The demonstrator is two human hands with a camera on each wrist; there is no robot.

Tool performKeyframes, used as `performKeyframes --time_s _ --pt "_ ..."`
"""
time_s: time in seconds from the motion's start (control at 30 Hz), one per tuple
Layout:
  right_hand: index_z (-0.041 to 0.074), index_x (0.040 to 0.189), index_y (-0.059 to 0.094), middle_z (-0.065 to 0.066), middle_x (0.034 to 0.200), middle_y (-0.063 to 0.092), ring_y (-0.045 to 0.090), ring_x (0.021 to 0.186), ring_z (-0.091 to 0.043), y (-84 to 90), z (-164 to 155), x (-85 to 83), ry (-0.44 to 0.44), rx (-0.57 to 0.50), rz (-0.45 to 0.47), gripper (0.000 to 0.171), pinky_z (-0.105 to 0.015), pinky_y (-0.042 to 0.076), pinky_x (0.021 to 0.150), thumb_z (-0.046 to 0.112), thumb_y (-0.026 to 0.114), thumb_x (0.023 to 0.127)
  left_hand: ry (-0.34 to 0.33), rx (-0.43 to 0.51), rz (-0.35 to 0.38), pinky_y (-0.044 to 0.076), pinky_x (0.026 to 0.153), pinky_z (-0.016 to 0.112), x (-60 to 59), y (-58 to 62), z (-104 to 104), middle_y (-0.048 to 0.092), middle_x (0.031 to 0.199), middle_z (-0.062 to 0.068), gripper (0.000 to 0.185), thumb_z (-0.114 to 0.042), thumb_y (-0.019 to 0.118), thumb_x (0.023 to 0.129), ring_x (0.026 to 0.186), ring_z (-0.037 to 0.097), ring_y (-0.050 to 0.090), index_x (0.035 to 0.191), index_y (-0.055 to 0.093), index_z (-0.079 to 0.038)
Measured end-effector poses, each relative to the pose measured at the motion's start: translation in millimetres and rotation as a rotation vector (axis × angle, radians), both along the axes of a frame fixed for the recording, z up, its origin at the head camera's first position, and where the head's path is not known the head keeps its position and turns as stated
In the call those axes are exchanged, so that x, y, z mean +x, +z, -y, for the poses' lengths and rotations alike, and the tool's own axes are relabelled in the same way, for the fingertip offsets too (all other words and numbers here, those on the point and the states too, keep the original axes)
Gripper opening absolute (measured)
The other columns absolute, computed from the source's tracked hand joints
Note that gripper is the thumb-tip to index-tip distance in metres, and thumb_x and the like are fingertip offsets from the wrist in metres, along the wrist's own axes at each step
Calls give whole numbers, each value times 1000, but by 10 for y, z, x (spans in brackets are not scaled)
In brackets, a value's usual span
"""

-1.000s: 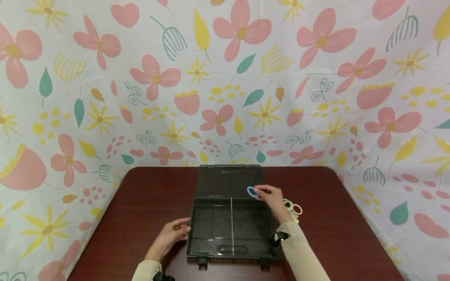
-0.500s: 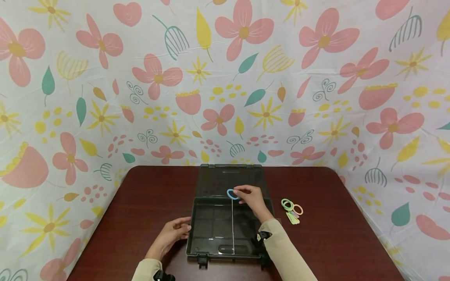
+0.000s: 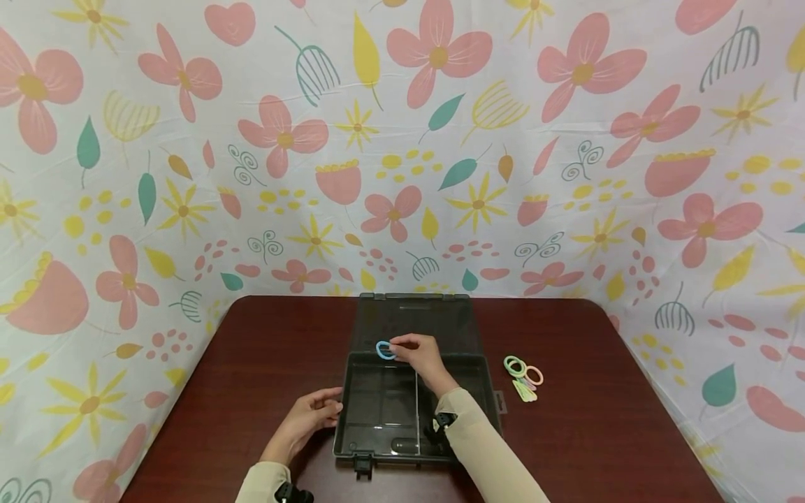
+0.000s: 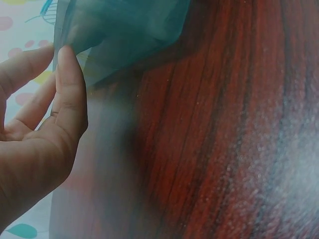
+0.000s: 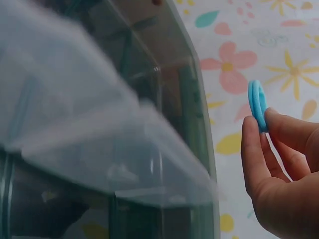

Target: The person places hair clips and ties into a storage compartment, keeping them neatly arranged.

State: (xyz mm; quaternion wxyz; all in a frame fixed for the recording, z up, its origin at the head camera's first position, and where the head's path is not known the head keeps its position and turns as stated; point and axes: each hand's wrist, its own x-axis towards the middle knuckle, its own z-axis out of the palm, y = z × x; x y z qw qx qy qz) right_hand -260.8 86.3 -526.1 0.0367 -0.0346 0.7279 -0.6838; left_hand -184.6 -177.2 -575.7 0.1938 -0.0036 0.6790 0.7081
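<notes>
- Head view: right hand [image 3: 420,356] at frame centre, thumb + fingertips pinched on a blue ring [image 3: 383,350], held up over the rear edge of the open case [image 3: 377,419], above its left compartment.
- Case = dark see-through plastic, lid [image 3: 415,318] laid back flat toward the top of the frame; white divider [image 3: 417,405] splits the base into left and right halves.
- Left hand [image 3: 308,418] lower left of centre, fingers loosely bent, tips touching the case's left wall; grips nothing.
- Right wrist view: ring [image 5: 257,104] seen edge-on at right of frame, pinched between thumb and fingers; blurred case wall fills the left.
- Left wrist view: thumb and fingers [image 4: 70,89] at left edge, against the tinted case corner [image 4: 124,35] at top; wood grain fills the rest.
- More rings [image 3: 522,374] (green, pink, yellow) in a small heap right of the case, on the dark red table [image 3: 597,419], well apart from both hands.
- Floral cloth [image 3: 189,175] fills the upper frame.
</notes>
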Motion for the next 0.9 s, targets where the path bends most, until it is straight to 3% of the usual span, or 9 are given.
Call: performKeyframes --time_s 0.2,0.4,0.9 --pt "-9 103 70 -18 98 69 69 85 -28 -56 218 22 32 -3 13 19 -37 58 77 -1 71 85 1 6 1 55 73 30 7 -4 -8 63 90 2 55 -11 66 92 78 16 64 138 43 9" --pt "-14 103 68 -26 101 67 69 88 -33 -126 402 55 26 -65 44 21 -37 58 76 -5 69 84 17 5 -3 55 72 29 5 -10 -27 63 89 2 54 -10 66 92 77 15 63 137 45 10" --pt "-11 99 70 -20 92 69 70 80 -28 -287 616 116 -74 -44 158 18 -35 59 71 -10 70 81 14 -2 8 55 73 30 0 -9 -25 62 90 2 53 -12 66 92 78 15 63 137 46 8"
